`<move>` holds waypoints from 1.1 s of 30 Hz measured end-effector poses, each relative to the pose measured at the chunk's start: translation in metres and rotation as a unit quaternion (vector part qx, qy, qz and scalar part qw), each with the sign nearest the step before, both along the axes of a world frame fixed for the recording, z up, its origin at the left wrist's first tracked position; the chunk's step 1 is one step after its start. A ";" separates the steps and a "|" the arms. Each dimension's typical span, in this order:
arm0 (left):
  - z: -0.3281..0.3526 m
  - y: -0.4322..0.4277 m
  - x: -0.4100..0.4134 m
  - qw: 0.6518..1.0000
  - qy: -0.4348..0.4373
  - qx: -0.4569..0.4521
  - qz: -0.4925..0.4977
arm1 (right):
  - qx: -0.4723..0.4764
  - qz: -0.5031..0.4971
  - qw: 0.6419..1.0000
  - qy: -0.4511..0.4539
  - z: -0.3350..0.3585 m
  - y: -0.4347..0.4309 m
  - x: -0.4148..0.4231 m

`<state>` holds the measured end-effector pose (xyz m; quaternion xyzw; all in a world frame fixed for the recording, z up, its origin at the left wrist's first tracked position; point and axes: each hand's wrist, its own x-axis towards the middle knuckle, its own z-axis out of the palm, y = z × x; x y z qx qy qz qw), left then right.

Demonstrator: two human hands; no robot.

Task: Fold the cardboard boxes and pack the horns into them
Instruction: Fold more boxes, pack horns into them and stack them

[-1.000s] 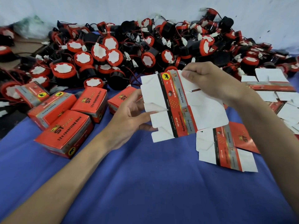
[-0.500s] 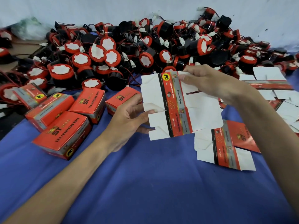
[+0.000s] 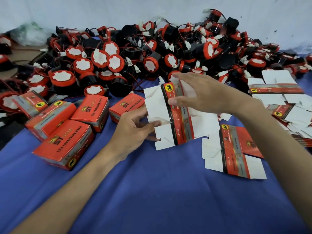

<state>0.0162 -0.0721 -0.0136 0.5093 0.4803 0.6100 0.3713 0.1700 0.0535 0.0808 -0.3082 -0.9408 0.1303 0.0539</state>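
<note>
A flat, unfolded cardboard box (image 3: 175,115), white with a red and black printed strip, is held above the blue cloth in the middle. My left hand (image 3: 133,132) pinches its white left flap between thumb and fingers. My right hand (image 3: 202,93) lies over the upper part of the box with fingers spread; its thumb presses on the printed strip. A large heap of red and black horns (image 3: 135,54) with white connectors fills the back. Several folded red boxes (image 3: 67,142) stand at the left.
Another flat box (image 3: 234,154) lies on the blue cloth (image 3: 152,191) at the right. A stack of flat boxes (image 3: 287,105) sits at the far right. A pale wall (image 3: 118,10) rises behind the horn heap.
My right hand has shifted from pinching the box's top edge to lying spread over its upper part. The box has tilted slightly; my left hand keeps its hold.
</note>
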 end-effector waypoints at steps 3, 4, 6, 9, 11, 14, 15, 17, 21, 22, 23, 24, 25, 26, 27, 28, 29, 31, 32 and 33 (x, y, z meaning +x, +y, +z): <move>-0.001 0.001 -0.002 1.000 0.004 -0.003 0.021 | 0.086 0.033 0.994 -0.052 -0.002 -0.009 -0.002; -0.002 0.001 -0.003 1.000 0.010 -0.003 0.025 | 0.111 0.043 0.991 -0.064 -0.003 -0.012 -0.003; -0.004 0.001 -0.002 0.999 0.022 0.000 0.029 | 0.130 0.057 0.988 -0.067 -0.004 -0.017 -0.005; -0.003 0.000 0.001 0.999 0.018 0.009 0.031 | 0.157 0.081 0.982 -0.067 -0.004 -0.021 -0.006; -0.002 0.000 0.002 0.999 0.017 0.017 0.036 | 0.174 0.093 0.977 -0.076 -0.004 -0.023 -0.006; -0.003 0.001 0.001 0.999 0.010 0.014 0.051 | 0.181 0.106 0.973 -0.098 -0.003 -0.025 -0.006; -0.004 0.002 0.000 0.998 0.009 0.009 0.055 | 0.183 0.107 0.972 -0.105 -0.002 -0.025 -0.006; -0.005 0.003 0.000 0.998 0.011 -0.005 0.056 | 0.183 0.105 0.971 -0.112 0.000 -0.027 -0.005; -0.007 0.004 0.001 0.998 0.025 -0.021 0.062 | 0.191 0.109 0.968 -0.122 0.001 -0.035 -0.007; -0.007 0.004 0.001 0.997 0.031 -0.023 0.068 | 0.195 0.113 0.966 -0.126 0.002 -0.037 -0.008; -0.006 0.004 0.002 0.996 0.035 -0.023 0.073 | 0.198 0.116 0.965 -0.129 0.002 -0.039 -0.008; -0.006 0.004 0.002 0.996 0.037 -0.020 0.075 | 0.201 0.120 0.963 -0.131 0.003 -0.040 -0.008; -0.005 0.005 0.002 0.996 0.035 -0.014 0.077 | 0.201 0.124 0.962 -0.134 0.005 -0.040 -0.008; -0.005 0.005 0.002 0.997 0.029 -0.006 0.077 | 0.200 0.129 0.962 -0.137 0.006 -0.041 -0.007; -0.005 0.005 0.002 0.997 0.021 0.002 0.078 | 0.198 0.136 0.961 -0.139 0.008 -0.041 -0.007; -0.006 0.006 0.002 0.997 0.014 0.007 0.078 | 0.196 0.146 0.959 -0.141 0.010 -0.042 -0.007; -0.006 0.006 0.002 0.997 0.009 0.010 0.079 | 0.194 0.155 0.958 -0.143 0.011 -0.043 -0.007; -0.007 0.007 0.001 0.996 0.018 0.013 0.087 | 0.190 0.175 0.954 -0.151 0.012 -0.046 -0.008; -0.006 0.008 0.001 0.995 0.030 0.012 0.093 | 0.190 0.183 0.952 -0.156 0.011 -0.047 -0.008; -0.005 0.008 0.001 0.994 0.038 0.012 0.098 | 0.191 0.190 0.950 -0.160 0.009 -0.047 -0.008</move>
